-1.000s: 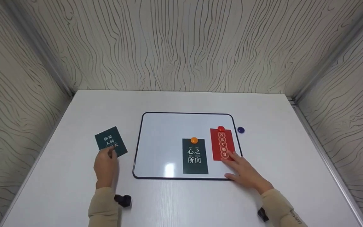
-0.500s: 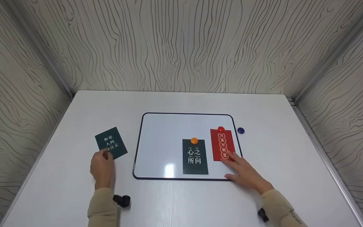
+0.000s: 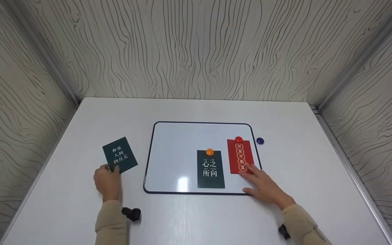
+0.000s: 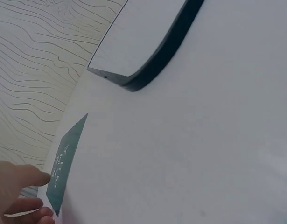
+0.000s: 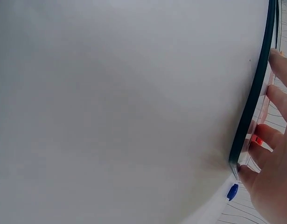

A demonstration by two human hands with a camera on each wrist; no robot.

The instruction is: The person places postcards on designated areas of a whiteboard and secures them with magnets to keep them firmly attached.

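Note:
In the head view my left hand is at the near left corner of a dark green card with white characters, which lies tilted on the table. The left wrist view shows a gap between thumb and fingers, with the thumb tip right at the card's edge. My right hand rests with spread fingers on the lower end of a red card and the near right part of a whiteboard. A red round magnet sits at that card's top edge.
Another dark green card lies on the whiteboard, an orange magnet at its top. A blue magnet is on the white table, just right of the board's dark frame. Wood-patterned walls surround the table.
My left hand has slid left and toward me, from over the card to its near left corner, uncovering more characters. The card and my right hand have stayed put.

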